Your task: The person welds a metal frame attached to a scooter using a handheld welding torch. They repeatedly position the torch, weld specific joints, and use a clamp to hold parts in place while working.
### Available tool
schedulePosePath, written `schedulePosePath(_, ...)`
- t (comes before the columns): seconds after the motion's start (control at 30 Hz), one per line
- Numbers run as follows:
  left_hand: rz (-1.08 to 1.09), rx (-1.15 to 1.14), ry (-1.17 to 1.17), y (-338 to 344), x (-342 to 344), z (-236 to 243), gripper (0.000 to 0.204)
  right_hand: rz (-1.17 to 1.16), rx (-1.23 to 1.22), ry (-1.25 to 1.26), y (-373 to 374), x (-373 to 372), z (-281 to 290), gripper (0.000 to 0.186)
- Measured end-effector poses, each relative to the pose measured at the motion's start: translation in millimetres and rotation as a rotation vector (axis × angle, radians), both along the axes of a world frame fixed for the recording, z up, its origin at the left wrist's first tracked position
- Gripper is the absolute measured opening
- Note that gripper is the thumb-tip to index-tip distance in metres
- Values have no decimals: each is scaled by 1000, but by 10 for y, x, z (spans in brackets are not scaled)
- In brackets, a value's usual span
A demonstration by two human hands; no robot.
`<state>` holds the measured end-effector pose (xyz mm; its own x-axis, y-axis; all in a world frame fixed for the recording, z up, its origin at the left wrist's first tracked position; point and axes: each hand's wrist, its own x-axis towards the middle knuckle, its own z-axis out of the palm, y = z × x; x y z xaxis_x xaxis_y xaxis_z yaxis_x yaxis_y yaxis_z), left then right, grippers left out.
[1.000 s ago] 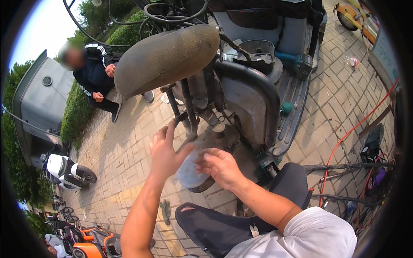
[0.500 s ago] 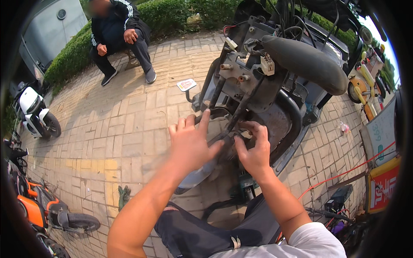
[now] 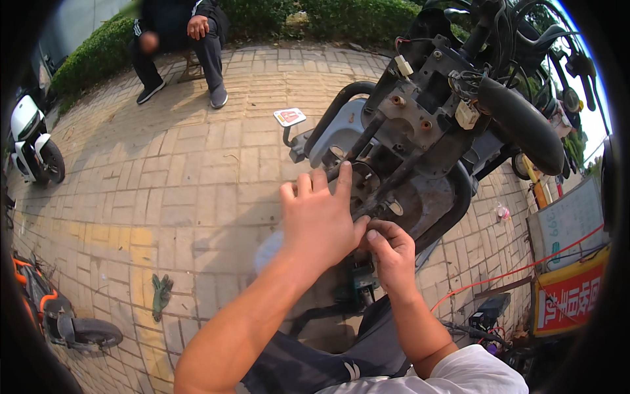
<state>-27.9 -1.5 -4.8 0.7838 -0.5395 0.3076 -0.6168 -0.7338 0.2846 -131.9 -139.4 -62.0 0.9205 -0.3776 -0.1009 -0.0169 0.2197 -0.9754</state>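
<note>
In front of me stands a partly stripped scooter with its dark frame tubes (image 3: 394,177) and a metal bracket (image 3: 410,108) laid bare. My left hand (image 3: 318,220) rests over the near end of the frame with its fingers stretched out, the index finger reaching along a tube. Right beside its thumb is my right hand (image 3: 394,256), its thumb pressed to bent fingers. What that pinch holds, if anything, is hidden. Above the hands hang a white connector (image 3: 467,115), loose wires (image 3: 462,82) and a long black curved part (image 3: 522,125).
A seated person (image 3: 213,72) is at the far left. A green glove (image 3: 161,297) and a white-and-red card (image 3: 289,117) are on the paving. White (image 3: 27,125) and orange (image 3: 49,302) two-wheelers stand left. A red cable (image 3: 505,269), dark box (image 3: 495,308) and red-yellow sign (image 3: 571,295) lie right.
My hands have come together, and the right thumb has closed against its fingers. The view has shifted, so the scooter sits further right in the picture.
</note>
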Motion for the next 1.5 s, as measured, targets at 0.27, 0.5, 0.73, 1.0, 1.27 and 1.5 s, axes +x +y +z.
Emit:
schedulePosePath(0.27, 37, 19, -32, 18, -3, 1, 85, 53, 829, -484, 635, 695, -581, 27)
schedulePosePath(0.5, 37, 90, 45, -54, -82, 57, 88, -137, 1319, -631, 443, 1168, -947, 31)
schedulePosePath(0.73, 46, 86, -21, -41, -80, 8, 91, -50, 1269, -712, 571, 967, -508, 31)
schedulePosePath(1.0, 24, 75, 31, -114, -92, 71, 92, -107, 1356, -667, 401, 999, -507, 33)
schedulePosePath(1.27, 52, 104, 28, -27, -90, 60, 92, -93, 1342, -681, 493, 1028, -603, 28)
schedulePosePath(1.5, 31, 62, 21, -65, -92, 66, 92, -133, 1296, -668, 410, 1042, -561, 28)
